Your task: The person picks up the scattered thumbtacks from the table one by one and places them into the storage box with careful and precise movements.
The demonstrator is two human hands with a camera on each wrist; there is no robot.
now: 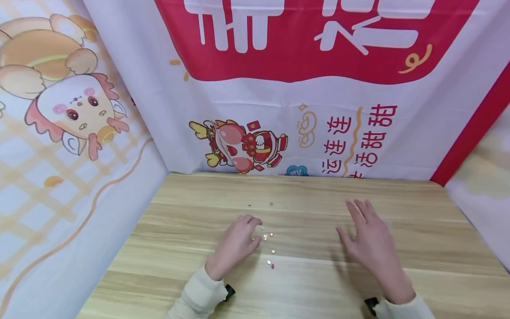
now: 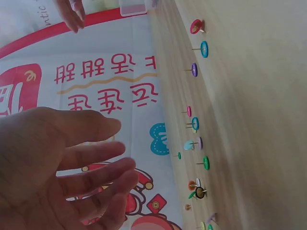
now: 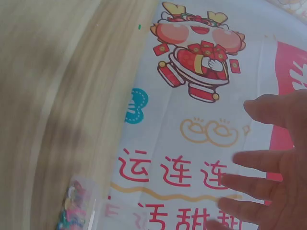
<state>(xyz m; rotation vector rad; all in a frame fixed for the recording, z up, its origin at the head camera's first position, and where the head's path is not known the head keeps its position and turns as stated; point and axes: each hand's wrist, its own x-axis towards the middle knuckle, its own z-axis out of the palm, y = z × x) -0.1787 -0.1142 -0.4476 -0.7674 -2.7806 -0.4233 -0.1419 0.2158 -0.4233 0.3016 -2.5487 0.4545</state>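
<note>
Several small thumbtacks lie scattered on the wooden table (image 1: 311,288) in the head view, among them a pink thumbtack (image 1: 272,266) and a light blue one (image 1: 263,228). My left hand (image 1: 239,239) hovers beside them with loosely bent fingers and thumb and nothing between them. The left wrist view shows the tacks larger, including a purple thumbtack (image 2: 194,70) and a green thumbtack (image 2: 206,163), apart from the fingers. Farther right, my right hand (image 1: 370,241) is held over the table, fingers spread and holding nothing.
A clear box (image 3: 76,206) with colourful pieces inside shows at the bottom of the right wrist view. Behind the table's back edge hangs a printed white and red cloth (image 1: 247,97). Another printed cloth (image 1: 71,133) stands along the left side.
</note>
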